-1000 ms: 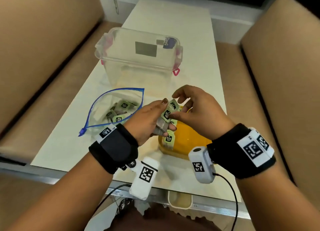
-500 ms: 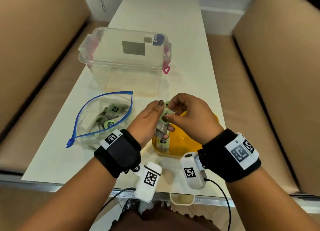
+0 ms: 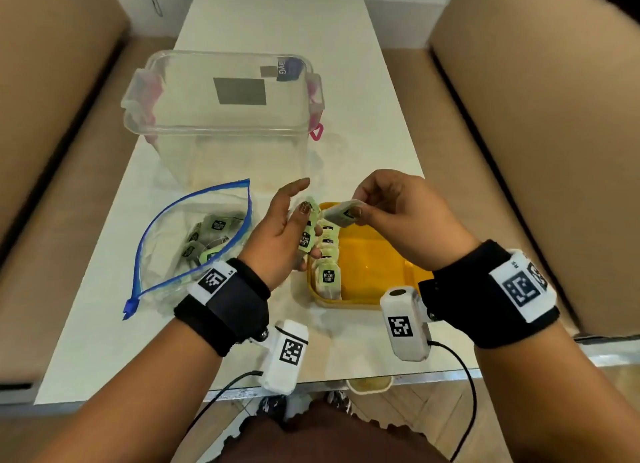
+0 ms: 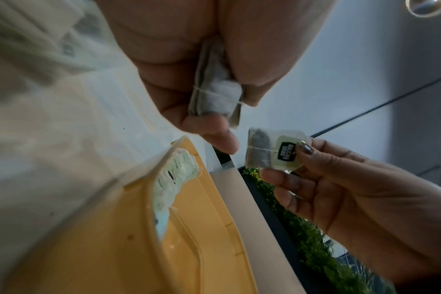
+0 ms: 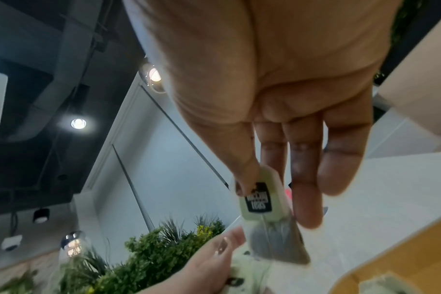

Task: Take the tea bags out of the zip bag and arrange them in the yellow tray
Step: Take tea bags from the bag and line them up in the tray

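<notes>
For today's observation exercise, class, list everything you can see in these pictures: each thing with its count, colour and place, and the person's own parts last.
Table: one, pale cream, between two tan benches.
Storage box: one, clear with pink clips, far end of the table.
Zip bag: one, clear with blue zip edge, open, left of the tray, some tea bags inside.
Yellow tray: one, near table edge; a row of tea bags stands along its left side, count unclear.
Held tea bags: pale green tags; one in the right hand, a few in the left.
Wrist cameras: two, white.
Left hand: holds its tea bags beside the tray.
Right hand: fingers pinch one bag over the tray.
</notes>
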`<act>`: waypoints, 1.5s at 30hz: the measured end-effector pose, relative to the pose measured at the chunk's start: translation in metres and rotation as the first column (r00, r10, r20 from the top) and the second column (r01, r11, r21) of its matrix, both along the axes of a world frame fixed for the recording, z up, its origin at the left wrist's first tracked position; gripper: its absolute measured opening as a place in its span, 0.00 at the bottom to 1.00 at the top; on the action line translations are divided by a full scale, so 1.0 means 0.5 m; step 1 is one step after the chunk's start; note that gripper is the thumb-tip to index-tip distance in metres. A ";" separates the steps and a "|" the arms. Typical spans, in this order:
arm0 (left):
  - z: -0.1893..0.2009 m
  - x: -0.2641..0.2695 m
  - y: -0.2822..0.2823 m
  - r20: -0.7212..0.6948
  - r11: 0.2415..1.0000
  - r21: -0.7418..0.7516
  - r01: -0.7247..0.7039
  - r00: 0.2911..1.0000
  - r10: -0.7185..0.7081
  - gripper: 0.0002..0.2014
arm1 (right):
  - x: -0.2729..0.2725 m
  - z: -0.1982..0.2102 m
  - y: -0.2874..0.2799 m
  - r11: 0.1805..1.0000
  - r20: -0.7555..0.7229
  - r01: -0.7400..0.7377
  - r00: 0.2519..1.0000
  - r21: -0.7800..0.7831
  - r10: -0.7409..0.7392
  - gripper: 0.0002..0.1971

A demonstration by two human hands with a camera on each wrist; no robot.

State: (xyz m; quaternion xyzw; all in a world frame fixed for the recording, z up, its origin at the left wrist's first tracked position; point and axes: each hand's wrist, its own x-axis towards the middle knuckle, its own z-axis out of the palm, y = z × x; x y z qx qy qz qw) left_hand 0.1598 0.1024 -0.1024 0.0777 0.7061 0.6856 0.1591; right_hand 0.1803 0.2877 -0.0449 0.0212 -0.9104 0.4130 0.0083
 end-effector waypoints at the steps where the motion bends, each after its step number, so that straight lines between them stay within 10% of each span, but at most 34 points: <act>1: -0.003 -0.003 -0.002 -0.034 0.999 -0.037 0.038 0.999 -0.039 0.14 | -0.003 0.002 0.002 0.999 0.016 -0.001 1.000 0.032 0.000 0.03; 22: -0.009 0.001 -0.014 -0.136 0.987 -0.140 0.076 0.986 -0.095 0.05 | 0.000 0.021 -0.006 0.966 0.198 -0.129 0.977 0.224 0.085 0.01; 37: -0.020 0.013 -0.048 -0.056 0.983 -0.181 -0.010 0.998 0.000 0.05 | 0.002 -0.071 -0.076 0.746 0.502 -0.465 0.841 0.476 0.203 0.04; 45: -0.018 0.015 -0.050 0.004 0.988 -0.152 -0.013 1.000 0.014 0.08 | -0.006 -0.076 -0.075 0.866 0.472 -0.315 0.875 0.389 0.107 0.08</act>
